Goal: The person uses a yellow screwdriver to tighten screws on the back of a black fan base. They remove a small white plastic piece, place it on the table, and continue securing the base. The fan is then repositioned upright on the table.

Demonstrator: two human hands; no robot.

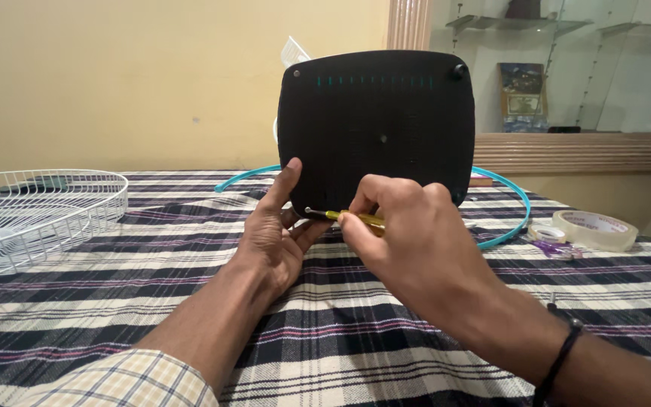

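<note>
A right hand (408, 234) grips a yellow screwdriver (344, 217) at the lower left corner of an upright black base (374, 124). The left hand (276, 230), fingers wide, steadies that corner. A white wire guard (35, 211) lies well left of the base.

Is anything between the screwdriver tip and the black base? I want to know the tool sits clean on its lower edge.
Nothing visible does. The right hand holds the yellow screwdriver with its tip at the black base's lower left edge, where the left hand steadies it.
</note>
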